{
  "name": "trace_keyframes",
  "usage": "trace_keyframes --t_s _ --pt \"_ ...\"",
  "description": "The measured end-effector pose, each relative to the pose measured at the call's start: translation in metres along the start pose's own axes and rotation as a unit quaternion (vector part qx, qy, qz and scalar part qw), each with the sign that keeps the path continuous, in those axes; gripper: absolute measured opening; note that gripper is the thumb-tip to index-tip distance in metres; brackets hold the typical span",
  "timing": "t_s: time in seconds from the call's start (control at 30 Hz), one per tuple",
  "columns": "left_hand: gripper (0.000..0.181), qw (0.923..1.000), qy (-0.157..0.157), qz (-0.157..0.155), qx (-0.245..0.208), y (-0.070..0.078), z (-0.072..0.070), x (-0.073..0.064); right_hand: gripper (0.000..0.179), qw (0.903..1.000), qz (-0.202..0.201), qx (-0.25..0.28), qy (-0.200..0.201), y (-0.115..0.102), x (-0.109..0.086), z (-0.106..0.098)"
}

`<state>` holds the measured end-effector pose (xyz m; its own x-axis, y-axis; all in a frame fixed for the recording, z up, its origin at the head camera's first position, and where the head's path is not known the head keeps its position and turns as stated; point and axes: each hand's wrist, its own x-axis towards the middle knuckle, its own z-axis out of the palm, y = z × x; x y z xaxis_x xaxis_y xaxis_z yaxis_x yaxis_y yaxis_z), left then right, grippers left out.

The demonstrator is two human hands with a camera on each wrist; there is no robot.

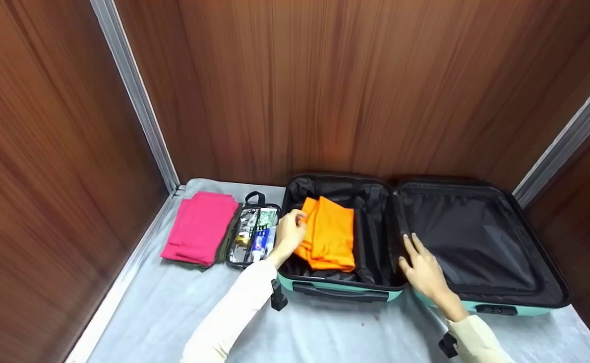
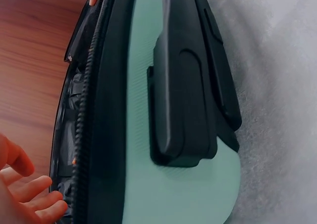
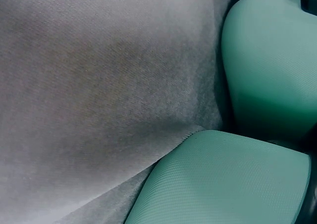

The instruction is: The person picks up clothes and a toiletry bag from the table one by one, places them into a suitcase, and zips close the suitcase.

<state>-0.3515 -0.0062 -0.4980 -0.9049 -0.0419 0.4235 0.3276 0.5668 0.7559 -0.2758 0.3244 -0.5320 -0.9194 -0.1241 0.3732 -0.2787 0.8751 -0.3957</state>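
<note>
A mint-green suitcase (image 1: 398, 291) lies unfolded with its black-lined halves side by side. In its left half sits folded orange clothing (image 1: 333, 234). My left hand (image 1: 290, 233) is over that half's left rim, its loosely bent fingertips at the clothing's left edge in the head view. From the left wrist, the same hand (image 2: 25, 194) shows relaxed fingers beside the black zipper edge (image 2: 81, 135), holding nothing. My right hand (image 1: 422, 267) has its fingers spread on the inner edge of the right half, near the fold. The right wrist view shows green shell corners (image 3: 233, 179) but no hand.
Left of the suitcase lies a clear-topped toiletry bag (image 1: 244, 252) with tubes inside, including a blue and white one (image 1: 260, 242). Beside it, folded pink clothing (image 1: 201, 227) rests on dark green fabric (image 1: 227, 237). A light grey cloth (image 1: 143, 322) lies underneath; wood-grain panels (image 1: 325, 91) stand behind.
</note>
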Motion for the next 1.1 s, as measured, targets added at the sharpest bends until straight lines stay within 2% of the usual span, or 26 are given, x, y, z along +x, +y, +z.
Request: trace_keyframes --t_s 0.4,0.6,0.87,1.1 --pt "0.019 0.9985 0.045 0.000 -0.030 -0.004 -0.015 0.008 0.057 0.9999 -0.008 -0.002 0.009 -0.001 0.000 0.000" --pt "0.021 0.9977 0.063 -0.016 -0.021 -0.011 -0.021 0.013 0.058 0.9998 -0.013 -0.002 0.017 0.000 0.000 0.001" --pt "0.022 0.9974 0.066 -0.027 -0.011 -0.017 -0.027 0.013 0.058 1.0000 0.003 0.004 -0.007 0.000 0.001 0.000" --pt "0.020 0.9965 0.075 -0.038 -0.001 -0.025 -0.034 0.011 0.058 1.0000 -0.003 0.002 0.000 0.001 0.001 0.001"
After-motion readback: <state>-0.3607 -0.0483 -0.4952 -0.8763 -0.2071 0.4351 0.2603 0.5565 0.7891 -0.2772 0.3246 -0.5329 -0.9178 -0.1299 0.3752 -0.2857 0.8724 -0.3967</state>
